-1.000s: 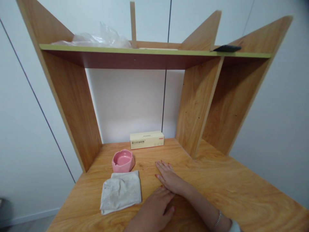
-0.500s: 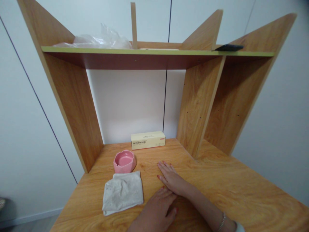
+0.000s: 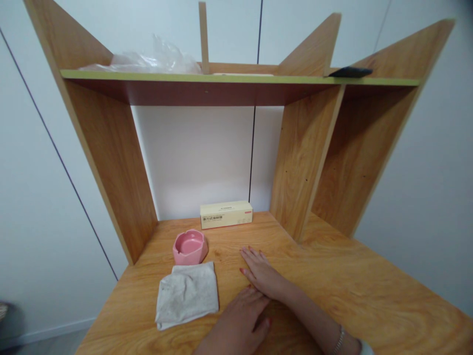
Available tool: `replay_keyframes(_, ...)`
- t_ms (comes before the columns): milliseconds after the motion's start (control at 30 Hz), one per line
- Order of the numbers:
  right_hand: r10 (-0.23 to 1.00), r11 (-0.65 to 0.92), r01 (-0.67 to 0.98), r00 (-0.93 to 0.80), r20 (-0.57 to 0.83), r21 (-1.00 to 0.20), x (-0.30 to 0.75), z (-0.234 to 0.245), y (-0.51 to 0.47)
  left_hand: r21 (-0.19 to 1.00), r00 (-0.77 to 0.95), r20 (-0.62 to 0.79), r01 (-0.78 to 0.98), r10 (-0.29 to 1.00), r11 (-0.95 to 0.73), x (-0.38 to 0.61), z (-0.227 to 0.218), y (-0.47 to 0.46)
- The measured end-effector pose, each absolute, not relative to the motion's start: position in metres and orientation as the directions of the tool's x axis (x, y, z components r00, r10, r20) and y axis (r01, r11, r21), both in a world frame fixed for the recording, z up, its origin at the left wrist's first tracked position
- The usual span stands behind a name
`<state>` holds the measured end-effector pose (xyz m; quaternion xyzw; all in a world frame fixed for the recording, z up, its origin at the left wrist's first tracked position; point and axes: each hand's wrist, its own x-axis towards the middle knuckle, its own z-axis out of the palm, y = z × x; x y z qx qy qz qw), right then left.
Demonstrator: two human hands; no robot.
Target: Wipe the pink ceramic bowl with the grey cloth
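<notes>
White wall behind; wooden bench [image 3: 332,286] with a shelf unit [image 3: 207,79] above it.

Left grip [image 3: 236,323]: released, palm flat on the bench, holding nothing. Its fingertips lie just beside the wrist of the right grip [image 3: 263,273].

Right grip: released, fingers spread flat on the wood, holding nothing.

Grey cloth [image 3: 186,301]: crumpled, lying just left of the left grip, apart from it.

Pink dish [image 3: 189,246]: beyond the cloth, at its far edge, to the left of the right grip.

Cream box [image 3: 226,214]: well ahead of the right grip, against the wall.

Shelf above both grips: clear plastic bag [image 3: 155,59] to the left, dark flat object [image 3: 349,72] to the right.
</notes>
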<state>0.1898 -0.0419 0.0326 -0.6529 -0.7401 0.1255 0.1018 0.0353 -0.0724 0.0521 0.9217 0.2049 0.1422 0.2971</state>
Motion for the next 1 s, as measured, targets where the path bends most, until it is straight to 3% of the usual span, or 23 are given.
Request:
replay_keyframes(167,0.995,0.095,0.935,-0.090,0.029,-0.343,0.188,0.033,-0.043,0.607,0.876,0.162,0.274,0.454,-0.746,0.037,0.048,-0.072)
replay_keyframes(300,0.978,0.167,0.905,-0.101,0.184,-0.391,0.186,0.035,-0.039,0.589,0.824,0.270,0.269,0.499,-0.762,0.038,0.043,-0.071)
replay_keyframes(400,0.935,0.289,0.837,-0.145,0.323,-0.464,0.178,0.039,-0.038,0.561,0.698,0.404,0.322,0.592,-0.762,0.034,0.045,-0.070)
replay_keyframes(500,0.875,0.458,0.739,-0.275,0.399,-0.495,0.163,0.046,-0.045,0.526,0.560,0.573,0.308,0.598,-0.793,0.027,0.057,-0.066)
replay_keyframes(667,0.838,0.543,0.697,-0.414,0.357,-0.467,0.136,0.058,-0.066,0.550,0.337,0.694,0.324,0.637,-0.770,0.010,0.090,-0.048)
replay_keyframes(833,0.828,0.560,0.761,-0.500,0.254,-0.327,0.125,0.058,-0.069,0.592,0.152,0.577,0.600,0.803,-0.539,-0.016,0.114,-0.010)
replay_keyframes(1000,0.925,0.354,0.926,-0.328,0.190,-0.126,0.156,0.065,-0.057,0.618,-0.007,0.396,0.741,0.918,-0.262,-0.051,0.114,0.031)
